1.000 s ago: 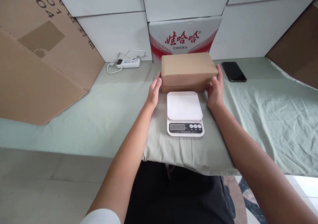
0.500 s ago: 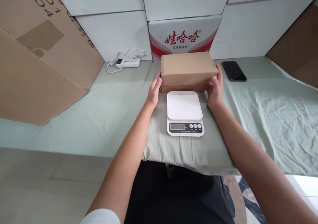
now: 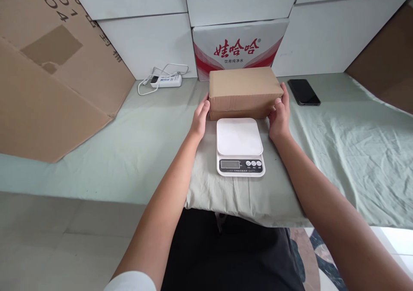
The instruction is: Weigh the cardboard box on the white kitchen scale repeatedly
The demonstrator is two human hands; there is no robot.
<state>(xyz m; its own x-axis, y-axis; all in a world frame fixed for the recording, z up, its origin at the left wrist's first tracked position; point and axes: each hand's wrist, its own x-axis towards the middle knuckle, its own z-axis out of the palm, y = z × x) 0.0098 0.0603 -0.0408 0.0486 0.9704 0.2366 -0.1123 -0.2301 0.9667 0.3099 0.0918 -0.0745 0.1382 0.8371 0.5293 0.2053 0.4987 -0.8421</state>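
Note:
A closed brown cardboard box point(image 3: 244, 84) is gripped from both ends, just behind a white kitchen scale point(image 3: 239, 137). At the box's left end is my left hand point(image 3: 200, 117), its thumb against the front corner and the other fingers partly hidden by the side. My right hand point(image 3: 280, 112) clasps the right end, thumb at the front and a finger along the far side. Nothing lies on the scale's platform, and its display looks blank. Whether the box's underside rests on the cloth is hard to tell.
A black phone point(image 3: 303, 92) lies to the right. Back left sits a white power strip point(image 3: 166, 81) with a looped cable. A white and red carton point(image 3: 240, 46) stands behind, and a large cardboard panel point(image 3: 58, 106) leans at left. Green cloth point(image 3: 155, 149) covers the table.

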